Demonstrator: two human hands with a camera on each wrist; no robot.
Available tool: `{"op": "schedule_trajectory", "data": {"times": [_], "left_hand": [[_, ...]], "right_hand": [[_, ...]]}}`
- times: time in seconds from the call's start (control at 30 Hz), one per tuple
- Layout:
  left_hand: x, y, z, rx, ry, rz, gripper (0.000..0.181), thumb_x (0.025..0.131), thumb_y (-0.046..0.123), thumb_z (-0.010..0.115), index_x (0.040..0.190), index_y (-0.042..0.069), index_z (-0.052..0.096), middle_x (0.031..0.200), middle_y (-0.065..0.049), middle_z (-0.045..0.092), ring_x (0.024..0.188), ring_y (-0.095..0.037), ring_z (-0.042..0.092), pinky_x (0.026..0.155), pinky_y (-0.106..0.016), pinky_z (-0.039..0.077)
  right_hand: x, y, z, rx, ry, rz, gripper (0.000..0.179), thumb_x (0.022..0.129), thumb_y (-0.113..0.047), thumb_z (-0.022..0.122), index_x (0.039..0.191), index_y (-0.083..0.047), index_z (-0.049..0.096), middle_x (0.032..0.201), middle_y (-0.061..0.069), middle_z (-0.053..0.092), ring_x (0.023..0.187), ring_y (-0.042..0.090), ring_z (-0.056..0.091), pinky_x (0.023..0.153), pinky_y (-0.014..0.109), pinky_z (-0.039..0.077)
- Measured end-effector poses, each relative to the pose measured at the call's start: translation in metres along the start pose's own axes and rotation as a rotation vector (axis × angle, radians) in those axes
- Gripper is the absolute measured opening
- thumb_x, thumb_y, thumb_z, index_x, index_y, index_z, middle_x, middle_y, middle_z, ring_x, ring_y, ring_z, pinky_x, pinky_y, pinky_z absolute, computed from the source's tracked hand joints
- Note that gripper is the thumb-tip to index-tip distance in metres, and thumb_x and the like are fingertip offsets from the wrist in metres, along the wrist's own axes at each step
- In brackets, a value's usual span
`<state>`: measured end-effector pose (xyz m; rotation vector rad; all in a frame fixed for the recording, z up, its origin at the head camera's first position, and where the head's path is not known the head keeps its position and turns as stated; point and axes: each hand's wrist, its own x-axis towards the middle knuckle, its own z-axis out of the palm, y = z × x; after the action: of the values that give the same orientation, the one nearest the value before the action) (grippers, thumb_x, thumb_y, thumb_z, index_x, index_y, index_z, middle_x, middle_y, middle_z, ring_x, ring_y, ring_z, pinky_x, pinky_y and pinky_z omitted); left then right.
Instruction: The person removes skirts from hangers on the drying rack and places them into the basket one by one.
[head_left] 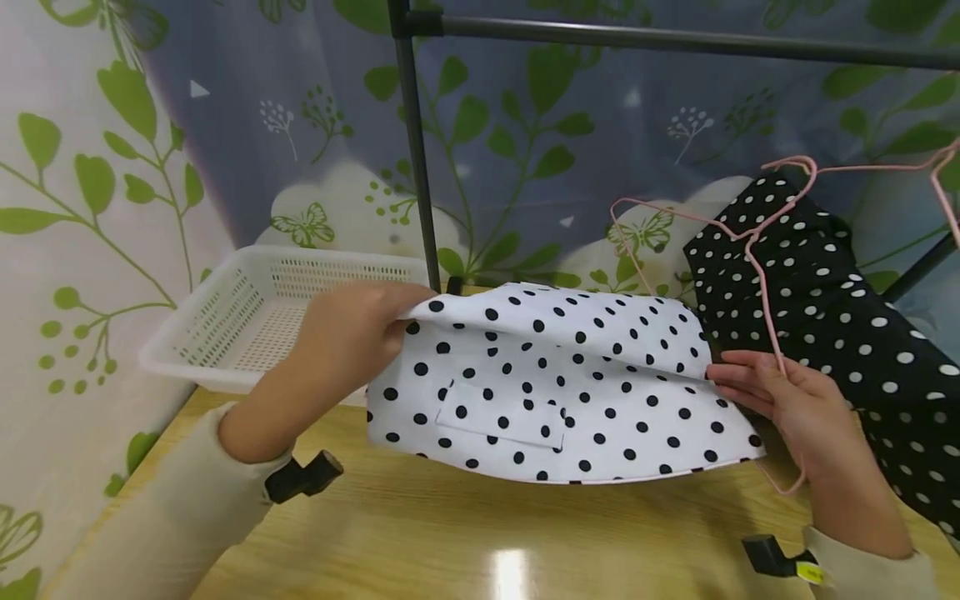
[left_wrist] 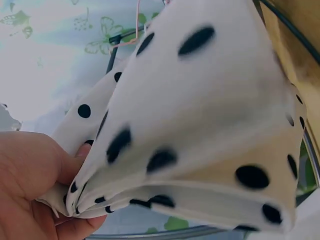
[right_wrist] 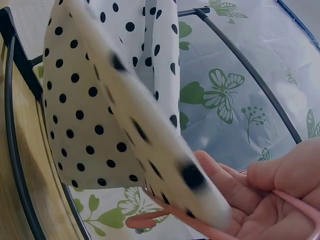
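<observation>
A white garment with black polka dots and a pocket-like stitched patch spreads between both hands above the table. My left hand pinches its gathered left edge, the fabric bunched between thumb and fingers in the left wrist view. On the other side my right hand holds a pink clothes hanger, its thumb across the wire. The fingertips of that hand meet the garment's right edge. In the right wrist view, the hanger wire crosses the palm and runs along the cloth's edge.
A black garment with white dots hangs at the right, behind the pink hanger. The dark rack frame crosses above. A white slotted basket stands at the back left of the wooden table. Leaf-patterned sheeting covers the background.
</observation>
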<state>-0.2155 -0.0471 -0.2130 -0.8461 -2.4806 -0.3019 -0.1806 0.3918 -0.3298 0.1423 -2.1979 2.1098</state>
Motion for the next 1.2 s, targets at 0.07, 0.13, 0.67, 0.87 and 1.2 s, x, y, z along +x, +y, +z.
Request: {"op": "schedule_trajectory", "data": {"times": [0.07,0.13,0.67,0.87,1.2], "left_hand": [[0.005,-0.004,-0.004,0.002,0.020,0.008,0.041,0.075,-0.013,0.057,0.097,0.015,0.076,0.083,-0.004,0.074,0.060,-0.022,0.062,0.046,-0.033,0.044],[0.011,-0.009,-0.008,0.005,0.046,0.024,0.041,0.076,-0.015,0.057,0.098,0.014,0.077,0.087,-0.005,0.074,0.064,-0.024,0.066,0.050,-0.036,0.048],[0.040,-0.026,-0.055,0.054,0.205,0.059,0.046,0.077,-0.017,0.051,0.098,0.015,0.076,0.089,-0.009,0.075,0.057,-0.033,0.060,0.042,-0.041,0.034],[0.047,-0.036,-0.066,0.094,0.293,0.110,0.039,0.080,-0.016,0.053,0.097,0.012,0.076,0.086,-0.011,0.074,0.054,-0.033,0.060,0.041,-0.038,0.029],[0.056,-0.051,-0.083,0.137,0.313,0.081,0.038,0.081,-0.013,0.050,0.097,0.008,0.076,0.092,-0.012,0.074,0.067,-0.038,0.066,0.047,-0.046,0.038]], "right_hand": [[0.000,0.000,0.001,0.007,-0.011,-0.012,0.036,0.101,-0.036,0.043,0.114,-0.007,0.061,0.101,-0.003,0.074,0.094,0.004,0.069,0.078,0.016,0.053],[0.000,-0.001,0.002,0.013,-0.014,-0.021,0.034,0.101,-0.035,0.044,0.113,-0.008,0.062,0.100,-0.003,0.073,0.095,0.004,0.069,0.078,0.017,0.053],[-0.002,-0.003,0.004,-0.026,-0.063,-0.034,0.029,0.103,-0.030,0.041,0.115,-0.015,0.063,0.105,-0.007,0.072,0.094,0.004,0.069,0.077,0.016,0.053],[-0.002,-0.003,0.006,-0.089,-0.057,-0.045,0.030,0.104,-0.031,0.038,0.116,-0.017,0.062,0.105,-0.009,0.072,0.095,0.003,0.068,0.078,0.014,0.051],[-0.007,0.000,0.006,-0.067,-0.037,-0.007,0.028,0.104,-0.032,0.041,0.112,-0.020,0.065,0.103,-0.009,0.072,0.095,0.002,0.068,0.077,0.013,0.051]]}}
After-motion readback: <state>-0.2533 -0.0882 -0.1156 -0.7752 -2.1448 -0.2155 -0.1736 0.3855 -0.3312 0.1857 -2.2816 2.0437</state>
